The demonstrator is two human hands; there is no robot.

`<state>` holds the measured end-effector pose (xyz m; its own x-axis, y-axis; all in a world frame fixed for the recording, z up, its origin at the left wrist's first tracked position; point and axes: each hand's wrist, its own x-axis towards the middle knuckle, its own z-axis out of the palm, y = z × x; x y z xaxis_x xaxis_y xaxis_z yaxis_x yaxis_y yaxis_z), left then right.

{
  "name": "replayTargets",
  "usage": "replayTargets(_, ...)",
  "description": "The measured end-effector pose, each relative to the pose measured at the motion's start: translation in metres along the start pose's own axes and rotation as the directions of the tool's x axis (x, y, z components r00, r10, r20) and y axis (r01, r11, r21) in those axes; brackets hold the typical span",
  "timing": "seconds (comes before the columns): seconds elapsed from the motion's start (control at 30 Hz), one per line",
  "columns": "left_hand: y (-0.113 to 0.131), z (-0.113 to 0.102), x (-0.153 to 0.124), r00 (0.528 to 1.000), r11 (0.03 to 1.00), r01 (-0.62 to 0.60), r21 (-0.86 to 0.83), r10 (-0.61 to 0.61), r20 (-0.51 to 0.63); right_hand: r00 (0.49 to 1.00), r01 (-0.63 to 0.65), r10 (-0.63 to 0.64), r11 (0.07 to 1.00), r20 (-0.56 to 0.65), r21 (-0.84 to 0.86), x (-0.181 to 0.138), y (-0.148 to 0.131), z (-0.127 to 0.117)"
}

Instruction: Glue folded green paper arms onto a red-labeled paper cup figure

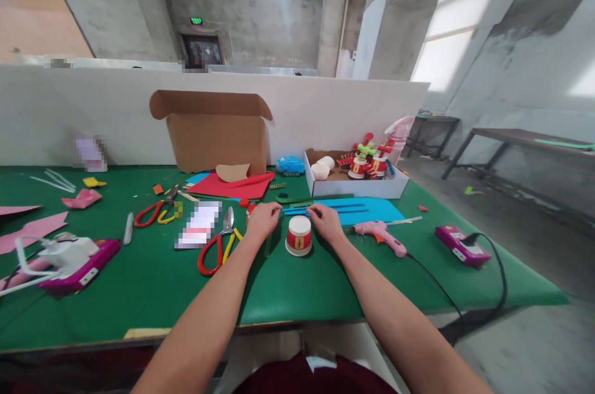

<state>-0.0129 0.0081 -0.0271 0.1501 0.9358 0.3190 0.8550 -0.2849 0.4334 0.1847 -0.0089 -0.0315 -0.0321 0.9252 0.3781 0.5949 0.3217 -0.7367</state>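
My left hand point(264, 222) and my right hand point(326, 222) are raised over the table, fingers pinched together. Between their fingertips runs a thin blue strip point(295, 211), and both hands appear to hold its ends. Just below it an upside-down white paper cup point(299, 239) with a red and gold label stands on the table. Beside my left wrist lie scissors point(222, 244) with red and yellow handles. Behind my right hand are a blue sheet point(379, 210) and more blue strips point(348, 209). Part of a small red item point(251, 209) shows behind my left hand.
A pink glue gun point(383, 236) lies right, its cord reaching a purple power block point(462, 246). A white box point(357, 187) holds cups and decorated pieces. Red sheets point(223, 186), a cardboard box point(218, 140), pliers point(158, 208) and another purple block point(86, 270) lie around. A white partition point(302, 112) stands behind.
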Motion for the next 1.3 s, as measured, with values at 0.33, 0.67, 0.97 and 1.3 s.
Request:
replayTargets(0.33, 0.004, -0.005, -0.003, 1.0, 1.0, 0.014, 0.01, -0.014, 0.01, 0.998, -0.032, 0.03, 0.999, -0.062, -0.033, 0.0, 0.0, -0.001)
replayTargets(0.67, 0.008, -0.007, -0.002, 1.0, 1.0, 0.015, 0.005, -0.015, -0.008, 0.99, 0.067, -0.071, 0.997, -0.121, -0.036, 0.001, 0.002, -0.001)
replayTargets(0.97, 0.006, -0.003, -0.001, 0.989, 0.99, -0.079, -0.118, 0.063, -0.131, 1.0, 0.014, -0.017, 0.986, 0.018, 0.166, -0.003, -0.006, -0.003)
replayTargets(1.3, 0.002, 0.0, -0.001, 0.994, 0.999, -0.006, -0.047, 0.001, -0.106, 0.857, 0.249, -0.338, 0.932, 0.388, 0.262, -0.022, -0.036, -0.009)
